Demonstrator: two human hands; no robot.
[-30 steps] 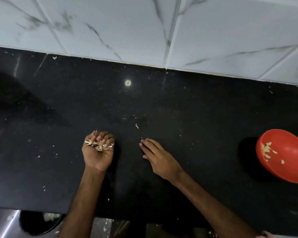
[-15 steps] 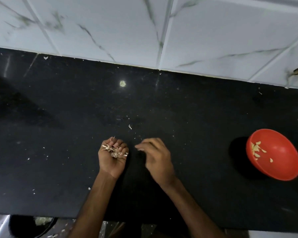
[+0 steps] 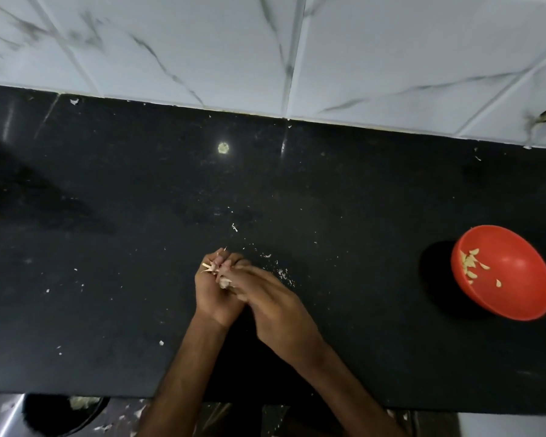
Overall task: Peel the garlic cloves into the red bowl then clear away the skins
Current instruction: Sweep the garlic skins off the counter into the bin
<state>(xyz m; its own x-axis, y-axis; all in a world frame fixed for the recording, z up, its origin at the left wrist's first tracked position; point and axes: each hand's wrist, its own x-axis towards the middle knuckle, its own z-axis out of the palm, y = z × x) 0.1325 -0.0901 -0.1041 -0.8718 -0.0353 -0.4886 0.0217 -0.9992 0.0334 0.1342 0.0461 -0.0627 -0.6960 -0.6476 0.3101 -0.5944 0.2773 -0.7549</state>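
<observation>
My left hand point(image 3: 213, 294) hovers palm up over the black counter point(image 3: 108, 247) and grips a bundle of dry garlic skins point(image 3: 215, 268) in its curled fingers. Across that palm lies my right hand point(image 3: 275, 305), its fingers fairly straight and their tips touching the skins. Whether it holds a bit of skin itself is hidden. The red bowl point(image 3: 517, 279) sits tilted at the far right of the counter, with several peeled garlic cloves point(image 3: 469, 263) in it, well away from both hands.
Small skin flakes point(image 3: 282, 274) lie scattered on the counter around the hands. A white marble-tiled wall point(image 3: 202, 42) rises behind. Below the counter's front edge at the lower left is a dark round bin point(image 3: 44, 417) with scraps in it.
My left hand moved right with the skins. My right hand lifted off the counter and came left onto the left palm. The view shifted slightly right.
</observation>
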